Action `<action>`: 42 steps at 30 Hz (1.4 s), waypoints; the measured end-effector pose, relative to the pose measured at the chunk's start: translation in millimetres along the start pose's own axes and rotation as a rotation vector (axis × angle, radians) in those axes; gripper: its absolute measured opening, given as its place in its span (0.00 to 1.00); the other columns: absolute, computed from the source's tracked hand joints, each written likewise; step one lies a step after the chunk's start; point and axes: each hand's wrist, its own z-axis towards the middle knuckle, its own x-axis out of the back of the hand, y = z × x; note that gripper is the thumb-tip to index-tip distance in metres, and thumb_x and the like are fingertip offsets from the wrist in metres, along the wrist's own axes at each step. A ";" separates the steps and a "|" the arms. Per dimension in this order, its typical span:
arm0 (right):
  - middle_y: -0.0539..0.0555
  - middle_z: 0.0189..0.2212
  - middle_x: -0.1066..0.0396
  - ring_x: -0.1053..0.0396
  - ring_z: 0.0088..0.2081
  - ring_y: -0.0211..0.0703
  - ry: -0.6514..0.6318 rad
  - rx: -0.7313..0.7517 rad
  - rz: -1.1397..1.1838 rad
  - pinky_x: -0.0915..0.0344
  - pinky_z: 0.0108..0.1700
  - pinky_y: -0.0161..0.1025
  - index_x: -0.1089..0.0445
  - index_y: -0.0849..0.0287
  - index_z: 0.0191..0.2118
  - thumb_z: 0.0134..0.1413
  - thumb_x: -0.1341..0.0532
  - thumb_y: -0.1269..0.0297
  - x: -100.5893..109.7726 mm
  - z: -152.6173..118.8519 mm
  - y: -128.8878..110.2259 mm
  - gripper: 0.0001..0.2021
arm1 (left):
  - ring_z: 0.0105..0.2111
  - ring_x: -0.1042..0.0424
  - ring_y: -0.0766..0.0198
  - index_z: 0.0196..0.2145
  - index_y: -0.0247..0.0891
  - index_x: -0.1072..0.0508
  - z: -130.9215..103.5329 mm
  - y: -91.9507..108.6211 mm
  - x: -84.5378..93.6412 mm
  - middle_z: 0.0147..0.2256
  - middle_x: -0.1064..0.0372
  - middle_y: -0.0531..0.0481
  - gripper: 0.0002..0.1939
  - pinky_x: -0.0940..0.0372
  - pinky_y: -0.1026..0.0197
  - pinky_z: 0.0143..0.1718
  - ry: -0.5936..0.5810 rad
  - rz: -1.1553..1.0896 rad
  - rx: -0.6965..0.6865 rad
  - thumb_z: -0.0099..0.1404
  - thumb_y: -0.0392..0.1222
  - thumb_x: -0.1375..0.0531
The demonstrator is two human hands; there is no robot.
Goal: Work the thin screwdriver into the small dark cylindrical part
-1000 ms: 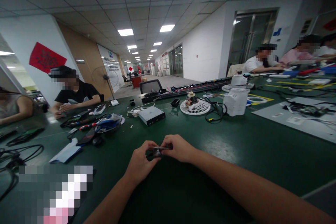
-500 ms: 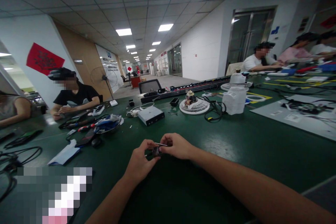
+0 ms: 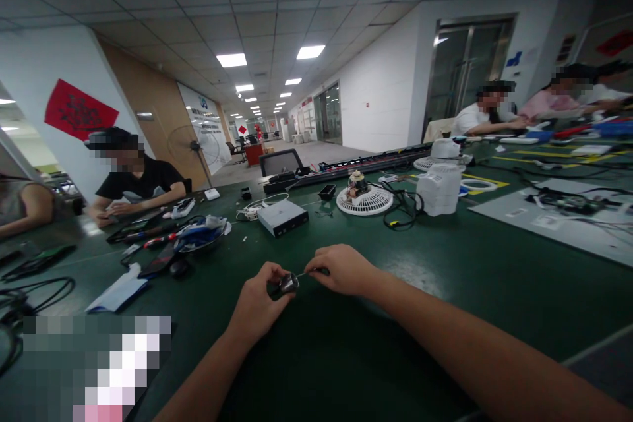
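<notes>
Over the near middle of the green table (image 3: 316, 356), my left hand (image 3: 262, 303) pinches a small round metal part (image 3: 289, 283) between thumb and fingers. To its right, my right hand (image 3: 343, 270) is closed on a thin metal tool (image 3: 302, 273), whose tip points left toward the part. The tool's rear end is mostly hidden by the fingers. Beyond the hands lies a silver box-shaped drive (image 3: 283, 216).
A white round fan grille with a motor (image 3: 364, 199) and a white plastic housing (image 3: 438, 188) stand beyond my right hand. A grey board (image 3: 558, 224) lies at right. Blue paper (image 3: 117, 290) and a computer mouse (image 3: 179, 268) are at left. Several people sit around.
My right hand has drawn back a little to the right and up, away from my left hand. The round part has tilted and shows more of its metal side.
</notes>
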 end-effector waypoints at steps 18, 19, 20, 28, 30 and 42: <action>0.50 0.33 0.23 0.28 0.33 0.41 -0.098 -0.125 0.129 0.40 0.34 0.34 0.22 0.51 0.41 0.53 0.41 0.65 -5.7 2.0 -7.9 0.12 | 0.38 0.25 0.58 0.41 0.42 0.31 -0.4 0.0 -2.4 0.39 0.25 0.50 0.13 0.33 0.57 0.41 -0.053 0.035 0.021 0.57 0.38 0.38; 0.50 0.32 0.23 0.28 0.32 0.41 -0.112 -0.141 0.139 0.40 0.32 0.34 0.22 0.51 0.41 0.53 0.41 0.64 -5.5 1.8 -7.5 0.12 | 0.38 0.25 0.58 0.41 0.42 0.32 0.0 -0.2 -2.4 0.38 0.25 0.50 0.13 0.33 0.58 0.40 -0.050 0.044 0.033 0.57 0.38 0.38; 0.50 0.31 0.23 0.29 0.31 0.41 -0.117 -0.175 0.125 0.40 0.31 0.34 0.23 0.52 0.40 0.53 0.40 0.64 -5.3 1.7 -6.6 0.11 | 0.37 0.25 0.58 0.42 0.42 0.32 0.3 -0.7 -2.3 0.37 0.25 0.50 0.13 0.33 0.58 0.39 -0.049 0.060 0.046 0.58 0.38 0.39; 0.53 0.29 0.25 0.29 0.30 0.43 -0.033 -0.423 0.134 0.41 0.29 0.36 0.23 0.53 0.37 0.55 0.40 0.52 -13.6 6.8 -6.4 0.13 | 0.44 0.26 0.53 0.48 0.41 0.32 3.5 -13.0 -2.1 0.45 0.26 0.45 0.16 0.34 0.54 0.45 0.024 0.235 0.133 0.61 0.39 0.41; 0.52 0.32 0.24 0.29 0.31 0.42 -0.049 -0.384 0.231 0.40 0.29 0.35 0.23 0.53 0.39 0.53 0.38 0.50 -19.3 8.9 -13.5 0.14 | 0.45 0.26 0.53 0.50 0.40 0.33 4.4 -15.6 -2.3 0.46 0.27 0.43 0.17 0.35 0.53 0.47 0.046 0.254 0.159 0.62 0.39 0.42; 0.51 0.33 0.22 0.27 0.35 0.42 0.065 -0.409 0.540 0.35 0.37 0.36 0.21 0.56 0.38 0.52 0.35 0.63 -19.7 7.5 5.7 0.08 | 0.42 0.25 0.58 0.52 0.44 0.33 1.8 -9.7 -3.5 0.44 0.26 0.50 0.24 0.33 0.55 0.47 -0.048 0.083 0.037 0.56 0.34 0.38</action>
